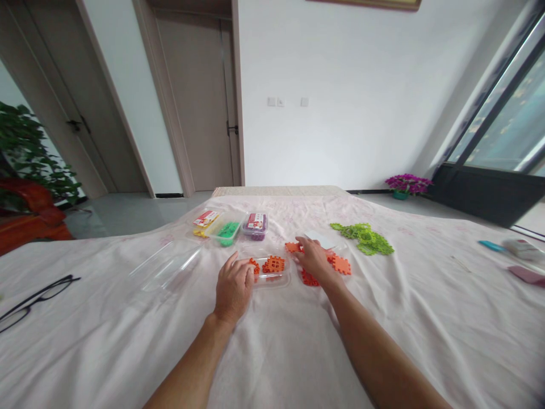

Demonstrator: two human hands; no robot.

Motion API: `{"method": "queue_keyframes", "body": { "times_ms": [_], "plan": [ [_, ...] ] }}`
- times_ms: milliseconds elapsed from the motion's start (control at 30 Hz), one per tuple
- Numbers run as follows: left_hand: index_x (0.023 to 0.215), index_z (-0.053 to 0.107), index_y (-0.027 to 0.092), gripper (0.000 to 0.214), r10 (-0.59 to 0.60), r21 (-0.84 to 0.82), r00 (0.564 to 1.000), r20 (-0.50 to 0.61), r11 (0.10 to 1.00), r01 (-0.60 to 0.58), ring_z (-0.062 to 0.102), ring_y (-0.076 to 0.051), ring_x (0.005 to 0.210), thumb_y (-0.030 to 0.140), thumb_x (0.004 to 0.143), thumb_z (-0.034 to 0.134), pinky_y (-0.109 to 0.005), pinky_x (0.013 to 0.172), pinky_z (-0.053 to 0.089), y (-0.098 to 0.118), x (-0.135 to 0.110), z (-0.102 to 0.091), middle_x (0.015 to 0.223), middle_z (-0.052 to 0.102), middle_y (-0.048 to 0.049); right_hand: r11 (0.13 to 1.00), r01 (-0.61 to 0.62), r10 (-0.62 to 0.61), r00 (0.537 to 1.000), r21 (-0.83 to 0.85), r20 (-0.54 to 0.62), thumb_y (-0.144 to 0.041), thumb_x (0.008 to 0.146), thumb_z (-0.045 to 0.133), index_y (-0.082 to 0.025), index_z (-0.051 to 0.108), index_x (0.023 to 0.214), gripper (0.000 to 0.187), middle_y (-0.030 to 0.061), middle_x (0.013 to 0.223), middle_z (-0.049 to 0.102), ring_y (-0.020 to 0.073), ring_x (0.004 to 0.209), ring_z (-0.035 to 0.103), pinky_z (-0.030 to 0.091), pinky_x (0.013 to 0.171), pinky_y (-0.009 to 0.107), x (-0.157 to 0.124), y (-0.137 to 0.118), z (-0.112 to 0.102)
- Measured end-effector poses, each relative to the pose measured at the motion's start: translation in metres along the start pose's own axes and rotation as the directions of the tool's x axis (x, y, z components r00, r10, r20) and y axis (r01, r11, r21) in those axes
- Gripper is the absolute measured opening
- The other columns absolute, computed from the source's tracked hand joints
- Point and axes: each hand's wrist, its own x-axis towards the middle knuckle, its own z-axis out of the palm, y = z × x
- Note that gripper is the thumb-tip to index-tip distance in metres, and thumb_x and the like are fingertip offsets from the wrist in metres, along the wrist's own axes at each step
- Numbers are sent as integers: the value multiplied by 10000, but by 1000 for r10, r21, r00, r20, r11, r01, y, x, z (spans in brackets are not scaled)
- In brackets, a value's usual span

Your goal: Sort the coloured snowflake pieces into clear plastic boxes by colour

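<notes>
You are gripping the tray (281,280) at its left end with your left hand (234,288), while your right hand (314,259), pinch unclear, is reaching over orange pieces (342,264) just right of it.

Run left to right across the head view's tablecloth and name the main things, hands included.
Black-framed glasses, transparent plastic container or lid, left hand, container of orange pieces, right hand, lime-green pieces, blue object.

Rumpled pale cloth (276,352) covers the surface. Toward far edge, left of centre: yellow tub (207,218), green tub (227,231), purple tub (255,226). Centre: orange-piece tub (272,278). Right of centre: lime pieces (369,238). Left edge: glasses (34,299). Right edge: pinkish item (527,275).
</notes>
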Motion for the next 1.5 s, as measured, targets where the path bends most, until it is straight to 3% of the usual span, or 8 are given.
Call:
{"method": "queue_keyframes", "body": {
  "times_ms": [233, 433, 633, 867, 1033, 1133, 1333, 1500],
  "plan": [
    [979, 694, 228, 248, -12, 2, 1000, 10, 1000, 12, 475, -276, 1292, 191, 941, 451, -535, 1065, 447, -1, -1, 1, 1054, 703, -47, 935, 82, -2, 974, 345, -227, -212, 804, 600, -194, 602, 1249, 445, 84, 1110, 678, 211, 1039, 622, 465, 947, 375, 11, -4, -15],
    [985, 696, 223, 269, -7, -1, 1000, 19, 1000, 7, 477, -275, 1282, 201, 952, 430, -541, 1072, 438, -3, -2, 2, 1062, 699, -50, 885, 115, 3, 968, 452, -253, -191, 790, 606, -177, 634, 1192, 403, 101, 1112, 677, 199, 1001, 651, 502, 926, 376, 11, -12, -18],
    [971, 703, 228, 286, -22, -9, 999, 26, 1000, 22, 509, -251, 1246, 216, 961, 417, -552, 1087, 422, 0, -1, 0, 1056, 701, -53, 668, 126, -72, 992, 734, -104, -229, 793, 616, -177, 650, 1158, 371, 94, 1113, 707, 196, 1002, 669, 521, 906, 364, 3, -37, -28],
    [974, 703, 226, 280, -18, -14, 999, 28, 1000, 19, 472, -270, 1286, 206, 954, 424, -550, 1070, 440, -1, 0, -1, 1064, 699, -56, 855, 155, -219, 973, 495, 75, -31, 670, 498, -219, 747, 947, 417, 26, 1044, 732, 196, 1016, 652, 464, 958, 341, -2, -33, -32],
    [976, 698, 232, 277, -26, -7, 999, 31, 1000, 26, 475, -270, 1283, 208, 955, 423, -545, 1076, 433, -1, 0, -1, 1066, 698, -52, 877, 274, -313, 949, 394, 38, -26, 667, 489, -235, 753, 982, 462, 10, 1038, 739, 190, 1026, 641, 444, 977, 326, -2, -37, -33],
    [981, 694, 230, 280, -18, -6, 999, 36, 1000, 19, 492, -261, 1265, 212, 958, 416, -538, 1078, 431, 0, 0, -2, 1070, 696, -51, 895, 335, -390, 908, 295, 152, -34, 663, 504, -244, 783, 884, 413, 17, 939, 751, 207, 1022, 638, 449, 963, 320, -7, -45, -36],
    [985, 690, 231, 278, -18, -4, 999, 37, 1000, 18, 473, -263, 1289, 217, 962, 414, -531, 1085, 428, -1, -1, -1, 1069, 694, -44, 917, 332, -368, 918, 219, 147, -53, 704, 503, -249, 785, 916, 404, 29, 958, 753, 214, 1030, 644, 461, 949, 320, -9, -46, -45],
    [978, 687, 232, 264, 3, -17, 1000, 17, 1000, -3, 491, -266, 1272, 203, 951, 425, -536, 1079, 433, -2, -1, 0, 1054, 696, -49, 973, 108, -113, 994, 206, 12, -93, 790, 497, -235, 761, 1008, 370, 46, 1024, 753, 209, 984, 678, 483, 903, 316, 0, -17, -57]
  ]
}}
